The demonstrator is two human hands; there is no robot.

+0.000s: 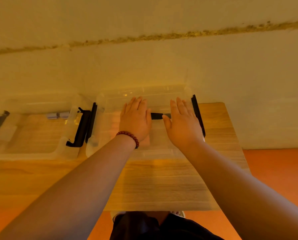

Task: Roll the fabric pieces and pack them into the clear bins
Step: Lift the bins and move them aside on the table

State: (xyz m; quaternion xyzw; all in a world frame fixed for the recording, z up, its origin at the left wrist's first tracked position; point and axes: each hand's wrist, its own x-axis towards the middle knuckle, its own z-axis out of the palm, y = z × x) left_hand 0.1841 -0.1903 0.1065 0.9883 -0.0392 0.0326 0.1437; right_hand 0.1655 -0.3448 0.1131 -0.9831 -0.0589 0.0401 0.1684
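Plain wall (144, 66), scarred by a rough crack, backs a wood-grain tabletop (162, 184) standing on an orange floor (274, 167). At 9 o'clock on the tabletop sits the left bin (32, 153), clear, with a small pale roll (58, 115) in it, its long axis running 9 to 3 o'clock. Black latches (83, 127) stand where it meets the right bin (162, 153), also clear, at the middle. Over this bin the left hand (135, 118) lies flat and spread, fingers straight and pointing to 12 o'clock, a bead bracelet (129, 135) on the wrist. At its 3 o'clock is the dark roll (156, 116), a short rolled fabric piece with its long axis also 9 to 3 o'clock and one end at the left thumb's edge. The right hand (182, 122) is flat too, fingers straight toward 12 o'clock, its thumb tip touching the roll's other end. Neither hand grips the roll. Whether the palms press on a lid or reach inside, I cannot tell.
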